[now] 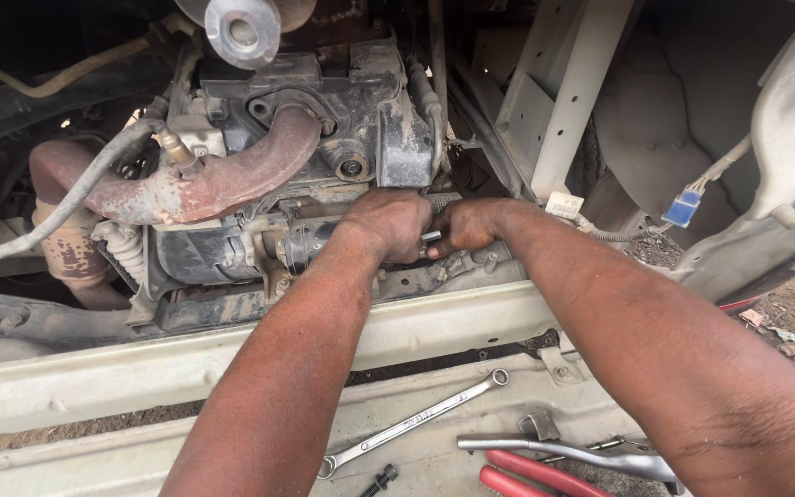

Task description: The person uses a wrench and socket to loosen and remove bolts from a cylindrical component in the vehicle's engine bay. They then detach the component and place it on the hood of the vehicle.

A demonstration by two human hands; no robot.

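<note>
Right now a small silver metal tool [431, 236], too hidden to name more exactly, sits low against the grimy engine block [361, 101], pinched between both fists just above the pale body rail [453, 322]. The left hand [388, 224] is curled tight, knuckles up, fingers closed over one end of the tool beside a dark cylindrical engine part [301, 241]. The right hand [465, 226] meets it thumb to thumb, likewise clenched on the other end. Above them a rusty exhaust pipe [223, 179] bends across the block. Nearer, on the dusty panel, lies a combination spanner [413, 423], with red-handled pliers [531, 471] and another silver tool [572, 451] beside it. A blue wiring connector [683, 208] dangles off to the right.
</note>
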